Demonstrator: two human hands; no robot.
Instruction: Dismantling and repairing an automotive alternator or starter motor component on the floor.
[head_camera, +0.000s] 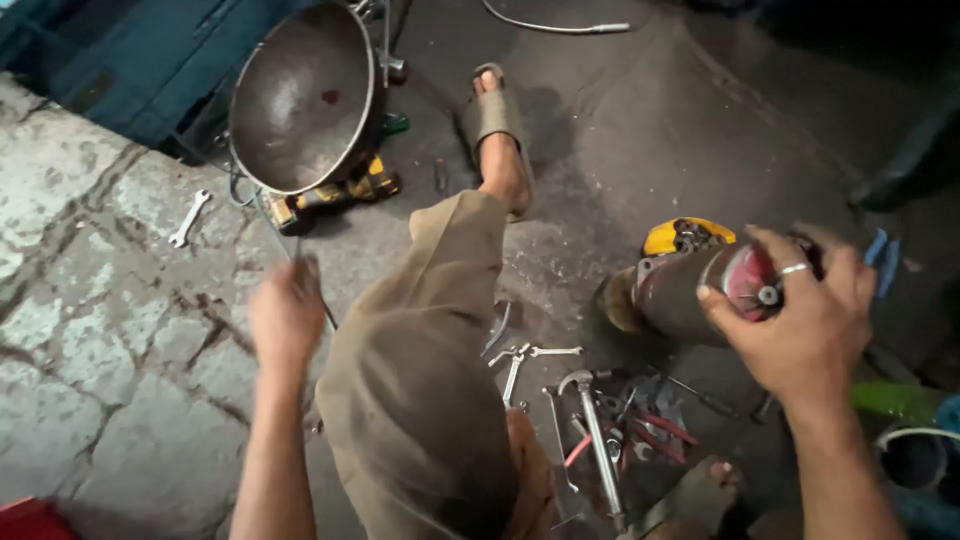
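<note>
Right hand (805, 320) clamped over end of motor (690, 285), right of frame: likely heavy, rigid, greasy; best gripped around barrel. Left hand (287, 315) closed on thin rod (325, 310), left of centre: light, stiff.

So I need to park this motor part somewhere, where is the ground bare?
Bare stone paving lies left of the left hand, below the wrench. Dark ground beyond the sandalled foot is open. Between the knees, the tool pile is crowded.
</note>
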